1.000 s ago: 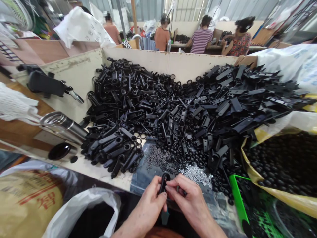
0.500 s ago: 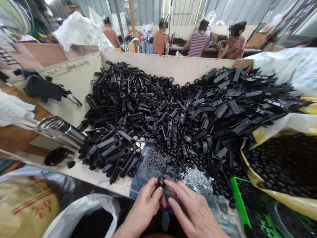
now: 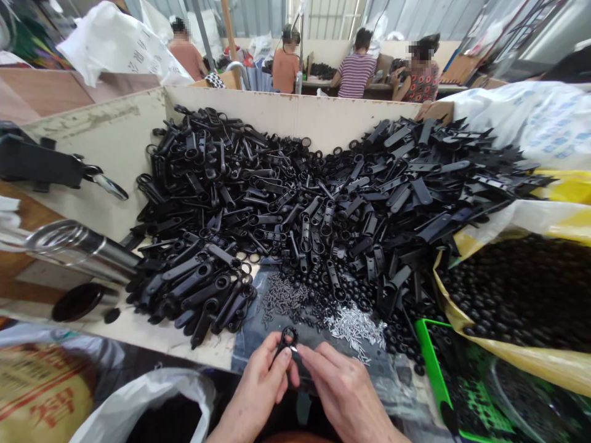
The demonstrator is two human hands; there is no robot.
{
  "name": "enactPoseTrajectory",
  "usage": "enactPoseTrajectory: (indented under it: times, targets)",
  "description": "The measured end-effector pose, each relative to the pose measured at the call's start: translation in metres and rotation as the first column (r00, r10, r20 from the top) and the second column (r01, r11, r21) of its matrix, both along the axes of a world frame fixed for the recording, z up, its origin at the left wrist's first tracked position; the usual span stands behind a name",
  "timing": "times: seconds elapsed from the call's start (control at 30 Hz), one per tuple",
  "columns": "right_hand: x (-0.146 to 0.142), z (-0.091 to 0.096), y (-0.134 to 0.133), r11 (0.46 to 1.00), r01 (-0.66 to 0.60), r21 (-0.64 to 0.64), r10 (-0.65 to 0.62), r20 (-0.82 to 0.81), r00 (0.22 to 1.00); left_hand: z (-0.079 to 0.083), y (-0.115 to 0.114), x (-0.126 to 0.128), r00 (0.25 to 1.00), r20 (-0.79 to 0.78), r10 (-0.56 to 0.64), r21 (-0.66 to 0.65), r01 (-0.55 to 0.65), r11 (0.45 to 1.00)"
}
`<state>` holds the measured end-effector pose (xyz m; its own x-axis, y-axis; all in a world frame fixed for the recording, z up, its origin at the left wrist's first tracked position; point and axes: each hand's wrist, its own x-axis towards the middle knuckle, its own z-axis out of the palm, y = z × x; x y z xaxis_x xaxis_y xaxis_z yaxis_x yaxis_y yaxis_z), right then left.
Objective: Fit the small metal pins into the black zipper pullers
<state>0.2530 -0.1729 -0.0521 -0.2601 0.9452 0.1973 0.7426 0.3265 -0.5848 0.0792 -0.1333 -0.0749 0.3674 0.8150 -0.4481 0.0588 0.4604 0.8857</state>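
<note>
My left hand (image 3: 265, 376) is closed around a black plastic part with a ring end (image 3: 290, 335), the ring pointing up. My right hand (image 3: 339, 378) pinches a small silver pin (image 3: 294, 349) against the side of that part, just below the ring. Beyond my hands lie a heap of silver pins (image 3: 353, 326) and a heap of small dark screws (image 3: 284, 298). Behind those are small black round pieces (image 3: 348, 284). At the left rests a stack of long black parts with ring ends (image 3: 198, 286).
Large piles of black plastic parts (image 3: 258, 184) fill the pale-walled bin (image 3: 258, 107). On the right are a yellow-edged bag (image 3: 455, 320) of black balls and a green tray (image 3: 427, 351). A steel tumbler (image 3: 101, 252) leans at left, above a white bag (image 3: 184, 384). Several people sit behind.
My right hand has drawn together into a pinch, and a silver pin now shows at its fingertips. The ring part in my left hand is more upright. The view has shifted slightly.
</note>
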Motion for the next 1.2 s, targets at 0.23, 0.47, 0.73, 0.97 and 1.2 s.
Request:
enactPoseTrajectory:
  times: [0.23, 0.47, 0.73, 0.97, 1.2]
  targets:
    - [0.001, 0.001, 0.003, 0.993, -0.019, -0.120, 0.020, 0.005, 1.000, 0.008, 0.004, 0.001, 0.998, -0.027, -0.055, -0.001, 0.055, 0.998]
    - [0.002, 0.004, 0.005, 0.979, -0.011, -0.206, -0.011, -0.106, 0.994, 0.011, 0.007, 0.002, 0.998, -0.024, -0.054, -0.026, 0.053, 0.998]
    - [0.000, 0.004, 0.008, 0.982, 0.020, -0.188, -0.042, -0.113, 0.993, 0.011, 0.007, 0.001, 0.999, -0.004, -0.054, -0.041, 0.053, 0.998]
    - [0.000, 0.002, 0.009, 0.994, 0.011, -0.110, -0.005, 0.058, 0.998, 0.001, 0.004, 0.005, 0.999, -0.005, -0.033, -0.036, 0.033, 0.999]
    - [-0.006, -0.014, 0.011, 0.997, -0.046, 0.068, 0.022, 0.321, 0.947, -0.022, 0.001, 0.007, 0.992, -0.025, 0.123, -0.111, -0.125, 0.986]
